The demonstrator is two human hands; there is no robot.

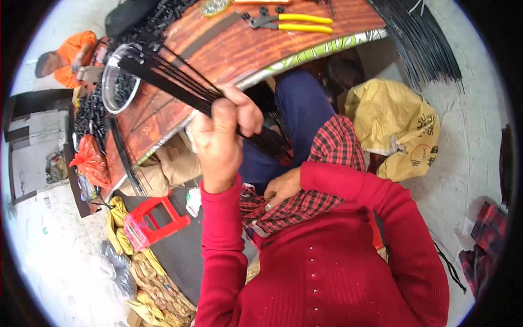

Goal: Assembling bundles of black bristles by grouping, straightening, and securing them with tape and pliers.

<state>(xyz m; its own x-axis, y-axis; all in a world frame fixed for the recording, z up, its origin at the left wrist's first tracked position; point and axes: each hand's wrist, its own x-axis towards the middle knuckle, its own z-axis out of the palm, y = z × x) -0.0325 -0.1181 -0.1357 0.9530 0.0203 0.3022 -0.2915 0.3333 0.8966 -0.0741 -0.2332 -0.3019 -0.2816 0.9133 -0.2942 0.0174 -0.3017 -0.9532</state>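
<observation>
My left hand point(220, 136) is closed round a bundle of long, thin black strips point(177, 82), the thumb pressed along them. The bundle slants from above the table's left part down toward my lap, its upper end fanning into separate strips near a clear plastic bowl point(111, 82). Low in my lap, my right hand point(284, 188) is bent over a red-and-black checked cloth point(338, 144), fingers curled on its folds; a ring shows on one finger. Part of those fingers is hidden by the cloth.
On the wood-patterned table point(218, 54) lie yellow-handled cutting pliers point(291, 23) and heaps of small black parts point(90, 117). More black strips point(422, 46) overhang its right end. A yellow sack point(392, 122) and a red stool point(158, 220) flank me. Another person point(73, 57) sits at far left.
</observation>
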